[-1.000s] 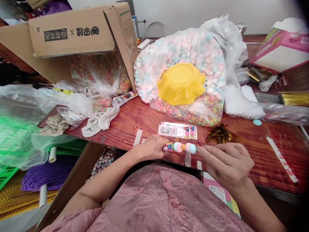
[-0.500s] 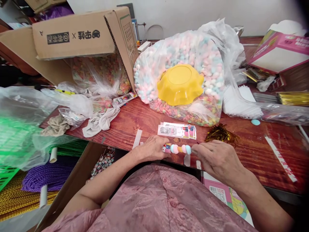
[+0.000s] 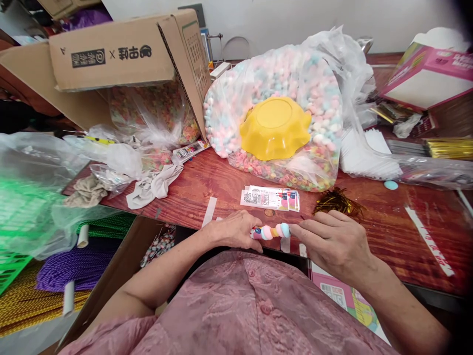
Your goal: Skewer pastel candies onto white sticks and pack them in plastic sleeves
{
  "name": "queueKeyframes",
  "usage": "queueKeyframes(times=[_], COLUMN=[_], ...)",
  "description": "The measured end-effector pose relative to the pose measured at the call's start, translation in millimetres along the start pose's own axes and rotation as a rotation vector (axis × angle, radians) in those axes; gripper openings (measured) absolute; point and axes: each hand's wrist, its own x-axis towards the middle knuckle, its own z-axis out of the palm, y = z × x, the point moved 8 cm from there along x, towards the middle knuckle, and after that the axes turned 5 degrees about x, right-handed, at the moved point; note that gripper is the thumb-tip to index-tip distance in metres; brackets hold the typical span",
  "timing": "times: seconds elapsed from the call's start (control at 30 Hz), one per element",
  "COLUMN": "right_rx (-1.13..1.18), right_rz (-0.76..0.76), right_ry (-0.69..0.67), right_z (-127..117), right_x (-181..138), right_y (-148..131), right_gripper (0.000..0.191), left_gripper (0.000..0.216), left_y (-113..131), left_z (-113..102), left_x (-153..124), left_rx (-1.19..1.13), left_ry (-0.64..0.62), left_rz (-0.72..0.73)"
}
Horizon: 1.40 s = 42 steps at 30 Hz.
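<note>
In the head view, shows a red wooden table (image 3: 388, 222) with its back edge against a pale wall (image 3: 295, 19). Carries an open box (image 3: 114, 59) at the back left and a large bag of puffs (image 3: 321, 88) along the middle of the back edge, with a yellow bowl (image 3: 275, 130) upside down against it; toward the back right corner, a pink box (image 3: 436, 74).

Holds the candy stick (image 3: 271, 231) over the middle of the front edge, its printed end clasped in the left hand (image 3: 236, 229). Has the right hand (image 3: 336, 241) at the other end, fingers bent, tips just by the blue puff; cannot tell whether pinching it.

Just beyond the hands, a few flat labels (image 3: 264, 198); close behind the right knuckles, gold tinsel (image 3: 334, 201). Crowding the front left corner: a beige cloth (image 3: 86, 191) and a white cloth (image 3: 155, 187).

Close to the front edge, a pink shirt (image 3: 221, 305); below its left part, purple cord (image 3: 74, 266) and a green crate (image 3: 15, 268). Shows red wood between white cloth and labels, and from tinsel to a white strip (image 3: 428, 241) aslant near the front edge's right end.
</note>
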Motion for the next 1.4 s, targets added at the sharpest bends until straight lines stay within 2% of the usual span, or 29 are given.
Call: queueKeyframes(times=[0.13, 0.23, 0.33, 0.47, 0.57, 0.63, 0.77, 0.83, 0.93, 1.1, 1.2, 1.3, 1.33, 1.4], right_rx=[-0.002, -0.014, -0.021, 0.010, 0.078, 0.100, 0.038, 0.011, 0.012, 0.023, 0.041, 0.136, 0.186, 0.301], right_rz=[-0.084, -0.102, -0.076, -0.008, 0.088, 0.144, 0.194, 0.170, 0.108, 0.081, 0.165, 0.302, 0.352, 0.460], right_ry=[0.070, 0.102, 0.112, 0.107, 0.071, 0.076, 0.144, 0.171, 0.168, 0.112, 0.089, 0.122, 0.147, 0.212], right_z=[-11, -16, -15, -5, 8, 12, 9, 4, 2, 11, 22, 31, 33, 37], right_x=[3, 1, -4, -12, -17, -20, -18, -14, -7, -4, -7, -17, -21, -30], right_y=[-2, 1, 3, -5, -12, -14, -11, -10, -10, -22, -27, -20, -15, -4], right_gripper=[0.014, 0.014, 0.019, 0.019, 0.017, 0.016, 0.018, 0.020, 0.023, 0.021, 0.021, 0.018, 0.017, 0.014], left_gripper=[0.022, 0.027, 0.036, 0.040, 0.037, 0.033, 0.028, 0.026, 0.026, 0.033, 0.032, 0.027, 0.029, 0.049], left_y=[7, 9, 3, -11, -16, -14, -3, 5, 10, 0, -2, 1, 3, 11], left_z=[6, 6, 3, -4, -8, -8, -5, -3, -2, -6, -3, -1, -4, -19], left_x=[0, 2, 5, 7, 8, 8, 8, 7, 6, 4, 4, 4, 3, -2], left_rx=[-0.066, -0.232, -0.471, -0.685, -0.617, -0.510, -0.195, -0.119, -0.170, -0.235, -0.129, 0.016, 0.077, 0.220], left_ry=[-0.134, -0.160, -0.115, 0.030, 0.104, 0.107, 0.038, -0.021, -0.079, -0.059, -0.055, -0.042, -0.010, 0.132], left_rz=[0.063, 0.095, 0.059, -0.009, -0.013, -0.009, -0.002, 0.033, 0.045, -0.019, -0.015, 0.038, 0.065, 0.121])
